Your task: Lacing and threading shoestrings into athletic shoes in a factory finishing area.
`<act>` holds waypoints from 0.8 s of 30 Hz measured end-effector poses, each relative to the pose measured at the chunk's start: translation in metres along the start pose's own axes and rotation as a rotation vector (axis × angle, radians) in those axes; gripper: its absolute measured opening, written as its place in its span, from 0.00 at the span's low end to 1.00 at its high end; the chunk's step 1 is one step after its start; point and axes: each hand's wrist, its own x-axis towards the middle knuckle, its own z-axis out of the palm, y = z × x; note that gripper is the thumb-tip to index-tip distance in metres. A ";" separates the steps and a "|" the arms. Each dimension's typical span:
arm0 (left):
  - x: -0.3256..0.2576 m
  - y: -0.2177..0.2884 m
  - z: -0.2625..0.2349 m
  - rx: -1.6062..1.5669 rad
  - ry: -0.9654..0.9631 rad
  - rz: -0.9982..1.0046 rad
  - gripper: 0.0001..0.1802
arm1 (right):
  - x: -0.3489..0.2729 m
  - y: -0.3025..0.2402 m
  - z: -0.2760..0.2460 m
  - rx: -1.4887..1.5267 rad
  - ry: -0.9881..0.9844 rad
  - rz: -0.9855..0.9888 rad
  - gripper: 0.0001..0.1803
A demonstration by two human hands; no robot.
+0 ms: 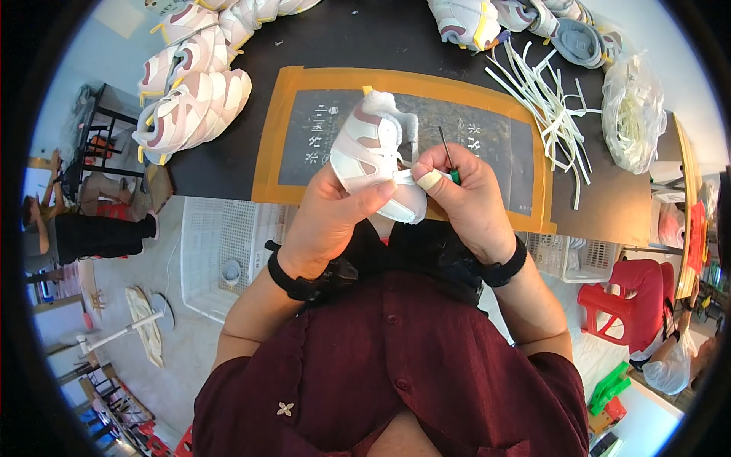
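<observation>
A small white and pink sneaker (356,156) with a yellow heel tab is held above the mat, its toe toward me. My left hand (329,217) is closed round the shoe's left side, with the thumb pressed near the toe. Between the thumb and fingers of my right hand (474,199) is a white shoelace (404,177), stretched from the front of the shoe. The same hand keeps a green-handled tool (454,176) with a thin dark shaft, which points away from me. A pale yellow wrap covers part of my right thumb.
Under my hands lies a dark mat (304,114) edged with brown tape. Sneakers (199,110) are piled at the far left, more (463,23) at the far right. Loose white laces (552,114) and a clear bag (633,122) lie right. White crates (204,293) stand below the table.
</observation>
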 end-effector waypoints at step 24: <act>-0.004 -0.013 0.017 0.104 0.190 0.181 0.17 | -0.017 -0.022 -0.001 -0.502 0.309 -0.381 0.05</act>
